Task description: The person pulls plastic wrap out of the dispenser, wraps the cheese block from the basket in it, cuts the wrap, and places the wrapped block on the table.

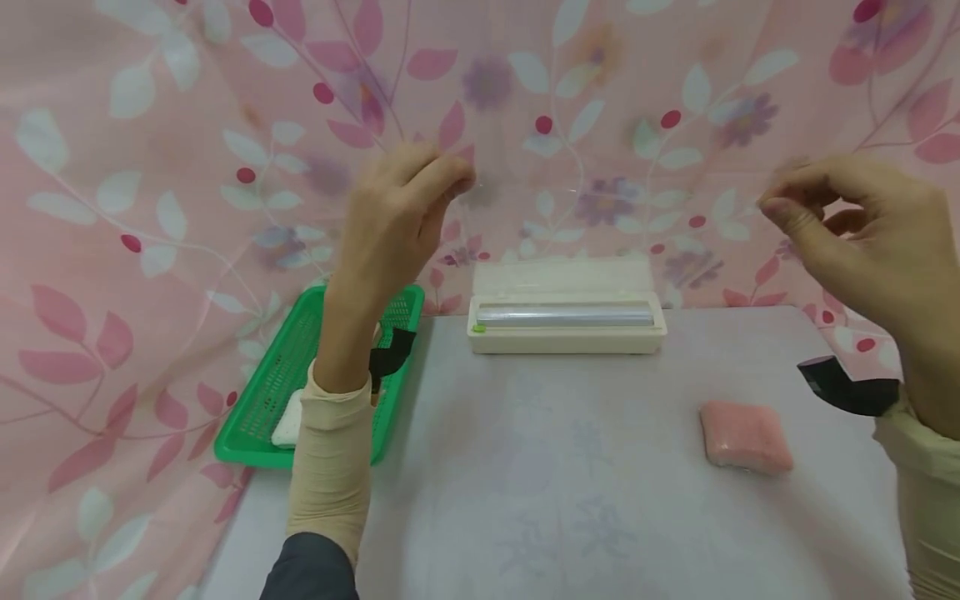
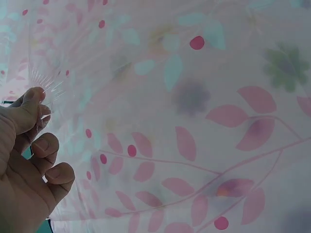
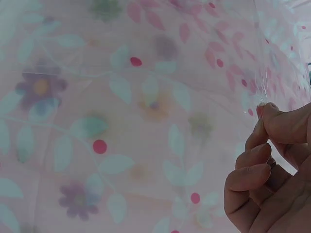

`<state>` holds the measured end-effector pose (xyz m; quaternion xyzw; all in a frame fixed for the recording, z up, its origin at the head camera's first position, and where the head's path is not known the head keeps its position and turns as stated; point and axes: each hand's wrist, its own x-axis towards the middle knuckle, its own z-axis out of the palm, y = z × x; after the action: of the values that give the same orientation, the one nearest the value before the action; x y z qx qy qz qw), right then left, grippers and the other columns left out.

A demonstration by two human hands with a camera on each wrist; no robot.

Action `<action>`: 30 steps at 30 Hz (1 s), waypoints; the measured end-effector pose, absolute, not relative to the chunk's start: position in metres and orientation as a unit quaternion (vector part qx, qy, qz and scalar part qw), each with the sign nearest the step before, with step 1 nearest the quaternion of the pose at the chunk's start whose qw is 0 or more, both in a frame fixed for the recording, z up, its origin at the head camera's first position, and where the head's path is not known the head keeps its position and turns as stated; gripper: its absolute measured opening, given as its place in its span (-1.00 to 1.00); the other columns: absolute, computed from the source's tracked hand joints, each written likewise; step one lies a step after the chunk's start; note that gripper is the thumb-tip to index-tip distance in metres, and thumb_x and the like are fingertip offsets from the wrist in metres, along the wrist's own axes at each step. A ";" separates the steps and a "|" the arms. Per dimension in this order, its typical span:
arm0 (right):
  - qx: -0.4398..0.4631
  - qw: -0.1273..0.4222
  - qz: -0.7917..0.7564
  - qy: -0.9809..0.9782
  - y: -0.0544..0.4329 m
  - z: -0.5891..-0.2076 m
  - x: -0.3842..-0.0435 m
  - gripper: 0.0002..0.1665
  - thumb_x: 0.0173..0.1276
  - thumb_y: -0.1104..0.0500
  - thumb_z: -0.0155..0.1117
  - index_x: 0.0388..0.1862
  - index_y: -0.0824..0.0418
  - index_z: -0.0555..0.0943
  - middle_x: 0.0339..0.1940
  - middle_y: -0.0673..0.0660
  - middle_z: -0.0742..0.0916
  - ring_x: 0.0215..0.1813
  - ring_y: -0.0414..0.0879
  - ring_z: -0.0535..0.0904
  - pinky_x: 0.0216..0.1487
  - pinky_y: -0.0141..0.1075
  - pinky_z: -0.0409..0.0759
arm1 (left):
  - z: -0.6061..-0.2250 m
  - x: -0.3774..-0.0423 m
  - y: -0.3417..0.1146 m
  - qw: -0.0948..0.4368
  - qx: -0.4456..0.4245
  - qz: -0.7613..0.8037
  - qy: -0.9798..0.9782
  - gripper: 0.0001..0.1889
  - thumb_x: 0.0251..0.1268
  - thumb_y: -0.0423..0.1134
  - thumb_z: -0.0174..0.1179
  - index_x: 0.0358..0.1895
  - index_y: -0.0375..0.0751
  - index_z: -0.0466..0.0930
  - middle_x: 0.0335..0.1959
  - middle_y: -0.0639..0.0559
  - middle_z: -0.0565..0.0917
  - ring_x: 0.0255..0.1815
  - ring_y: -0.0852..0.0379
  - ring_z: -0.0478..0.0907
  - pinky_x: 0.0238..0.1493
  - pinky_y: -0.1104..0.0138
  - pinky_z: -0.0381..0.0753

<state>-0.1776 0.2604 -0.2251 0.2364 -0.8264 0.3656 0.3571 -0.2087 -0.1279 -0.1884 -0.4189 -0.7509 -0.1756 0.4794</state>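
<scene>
Clearly a thin sheet of transparent film [image 1: 585, 208], colourless and almost lost against the flowered curtain [image 1: 487, 37] behind, given away in the head view by faint glints and a pale edge line. Spans the gap between left hand [image 1: 401, 208] and right hand [image 1: 870, 229], raised in the air well above the bench [image 1: 480, 433]. In the left wrist view, puckered into fine bright creases, fanning out from the pinch like short rays; in the right wrist view, gathered into a narrow crinkled strand just at the fingertips. Held at either side between thumb and forefinger of each hand, with the pinching fingers closed together on the film and the remaining fingers loosely bent. Too see-through for any sure reading of the lower edge. Beneath the film in the head view, at the far side of the bench, a long white box [image 1: 566, 343] with a translucent lid [image 1: 562, 275] tipped up, a shiny roll [image 1: 566, 316] inside and a small green tab [image 1: 478, 328] at the left end. Off to the right on the bench, below the right hand, a pink block [image 1: 746, 437] with rounded corners. To the left, partly behind the left forearm [image 1: 330, 467], a green basket [image 1: 255, 457] with a white item [image 1: 287, 421] inside.
</scene>
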 end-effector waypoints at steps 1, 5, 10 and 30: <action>0.240 0.344 0.374 -0.827 0.262 -0.226 -0.177 -0.88 0.24 0.46 0.36 -0.23 0.49 0.67 -0.31 -0.30 0.65 -0.33 -0.37 0.49 -0.36 -0.66 0.38 | -0.190 -0.206 -0.129 0.470 -0.426 -0.185 -0.750 -0.89 0.37 -0.33 0.23 -0.23 -0.31 0.69 -0.44 -0.11 0.59 -0.38 -0.04 0.48 -0.31 0.19 0.44; 0.273 0.274 0.382 -0.839 0.272 -0.234 -0.169 -0.86 0.20 0.55 0.32 -0.27 0.44 0.67 -0.36 -0.13 0.69 -0.36 -0.27 0.50 -0.34 -0.65 0.44 | -0.198 -0.188 -0.140 0.405 -0.465 -0.217 -0.757 -0.93 0.27 -0.43 0.30 -0.22 -0.36 0.69 -0.39 -0.10 0.63 -0.38 0.04 0.49 -0.28 0.31 0.47; 0.373 0.162 0.322 -0.855 0.290 -0.248 -0.152 -0.54 0.05 0.66 0.35 -0.24 0.17 0.69 -0.32 -0.08 0.70 -0.36 -0.29 0.54 -0.28 -0.59 0.47 | -0.213 -0.154 -0.159 0.255 -0.544 -0.267 -0.754 -0.91 0.32 -0.38 0.27 -0.18 -0.33 0.68 -0.32 -0.01 0.63 -0.35 0.17 0.47 -0.29 0.45 0.43; 0.444 -0.240 0.476 -0.721 0.289 -0.434 -0.131 -0.77 0.26 0.33 0.39 -0.20 0.01 0.75 -0.49 -0.03 0.68 -0.51 -0.27 0.42 -0.59 -0.41 0.40 | -0.425 -0.115 -0.182 -0.242 -0.476 -0.455 -0.713 -0.86 0.33 -0.34 0.28 -0.11 -0.15 0.73 -0.32 0.13 0.67 -0.45 0.33 0.35 -0.51 0.49 0.35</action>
<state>-0.1310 0.2886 -0.4338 0.4436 -0.7206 0.4759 -0.2398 -0.1146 -0.1815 -0.4246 -0.4760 -0.7128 -0.4549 -0.2417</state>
